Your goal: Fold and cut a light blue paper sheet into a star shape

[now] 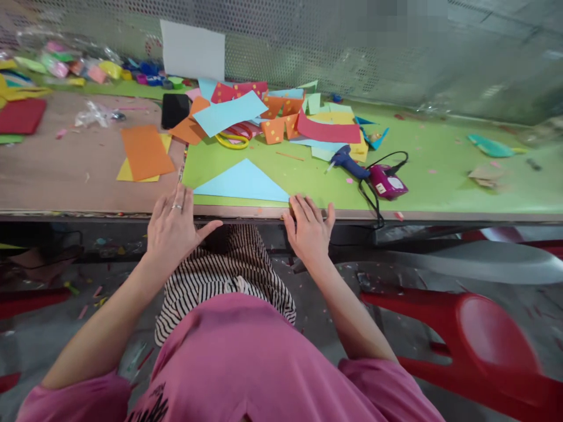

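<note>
A light blue paper triangle point(244, 183) lies flat near the table's front edge, its long side towards me. My left hand point(172, 225) rests at the triangle's left corner, fingers stretched out and thumb spread, with a ring on one finger. At the right corner my right hand point(308, 227) lies with its fingers extended, the fingertips by the paper's tip. Neither hand grips anything. Behind the triangle are yellow-handled scissors point(233, 140), partly covered by a light blue paper strip point(233, 114).
A blue glue gun point(349, 162) and a purple power adapter point(387, 181) with a black cable lie on the right. Orange paper point(147, 152) and a black phone-like slab point(175, 111) are at left. Folded dotted papers point(281, 117) pile up behind. A red chair point(492, 334) stands right.
</note>
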A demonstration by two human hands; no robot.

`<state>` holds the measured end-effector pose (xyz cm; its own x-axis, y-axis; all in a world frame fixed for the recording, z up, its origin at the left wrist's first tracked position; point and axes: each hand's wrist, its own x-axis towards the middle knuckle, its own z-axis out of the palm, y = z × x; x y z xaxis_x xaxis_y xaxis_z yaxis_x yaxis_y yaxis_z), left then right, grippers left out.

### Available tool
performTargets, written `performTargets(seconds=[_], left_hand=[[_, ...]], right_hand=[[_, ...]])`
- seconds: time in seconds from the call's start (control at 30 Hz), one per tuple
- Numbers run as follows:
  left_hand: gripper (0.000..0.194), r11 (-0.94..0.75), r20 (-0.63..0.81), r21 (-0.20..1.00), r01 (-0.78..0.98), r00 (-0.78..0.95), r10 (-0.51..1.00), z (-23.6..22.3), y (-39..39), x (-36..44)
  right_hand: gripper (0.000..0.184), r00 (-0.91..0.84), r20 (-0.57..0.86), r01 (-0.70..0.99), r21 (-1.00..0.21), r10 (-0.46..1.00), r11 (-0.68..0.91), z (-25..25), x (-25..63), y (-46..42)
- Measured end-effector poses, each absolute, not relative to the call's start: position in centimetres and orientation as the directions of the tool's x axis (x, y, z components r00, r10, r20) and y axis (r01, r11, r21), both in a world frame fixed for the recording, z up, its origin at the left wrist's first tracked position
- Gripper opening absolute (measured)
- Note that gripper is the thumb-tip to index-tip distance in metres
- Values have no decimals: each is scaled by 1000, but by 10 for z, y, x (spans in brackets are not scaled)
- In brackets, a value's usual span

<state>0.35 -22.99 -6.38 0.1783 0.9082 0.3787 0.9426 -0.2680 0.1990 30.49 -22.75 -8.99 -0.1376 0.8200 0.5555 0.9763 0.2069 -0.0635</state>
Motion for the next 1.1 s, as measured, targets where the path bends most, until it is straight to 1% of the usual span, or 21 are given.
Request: performTargets(seconds=[0.1,0.17,0.23,0.3,0.43,0.53,0.63,0.67,0.73,0.8,0.83,0.9,0.93,0.97,1.03,1.1], left_hand=[[86,-268,393,186,945,179,902,-58,-228,-3],[72,-282,430,174,943,185,884,-51,-223,-4],[58,-326,468,170,930,215,857,-44,-215,0],[46,-406,471,171,898,287,834,-39,-207,11],[35,-592,383,161,789,503,775,-39,-195,40],[34,-672,323,139,727,609,725,-43,-192,47],[39,-730,334,120,673,665,668,-48,-192,36],[42,-753,346,117,647,684,642,-49,-191,30],[46,-800,356,129,586,726,589,-51,-187,18],[47,-828,341,164,536,757,558,-53,-181,9],[47,-833,330,184,522,765,552,-53,-177,6],[47,-838,322,200,508,774,545,-53,-171,3],[47,-843,330,188,504,776,538,-53,-169,3],[46,-846,346,169,505,774,531,-52,-168,4],[45,-838,385,137,529,751,537,-50,-171,6],[45,-800,411,131,586,702,582,-48,-179,7]], right_hand=[[47,-147,525,974,-70,838,215,-85,308,-227],[46,-166,501,966,-91,849,243,-81,312,-226],[42,-195,486,951,-118,852,285,-75,316,-222],[36,-221,490,937,-134,843,324,-68,318,-216],[28,-284,475,906,-152,833,395,-56,316,-208],[30,-411,427,860,-111,805,498,-50,312,-212],[41,-577,406,763,-41,708,645,-48,309,-221],[44,-630,398,713,-44,667,699,-47,309,-224],[40,-687,393,634,-86,611,769,-44,310,-226],[33,-667,397,646,-113,631,755,-41,312,-224],[36,-644,389,681,-102,659,725,-39,313,-221],[51,-634,348,727,-35,690,686,-39,313,-214],[55,-652,324,725,3,685,689,-40,312,-211],[55,-676,308,712,35,670,702,-42,310,-209],[44,-700,325,690,74,636,720,-47,303,-207],[30,-661,377,725,96,649,683,-53,290,-210]])
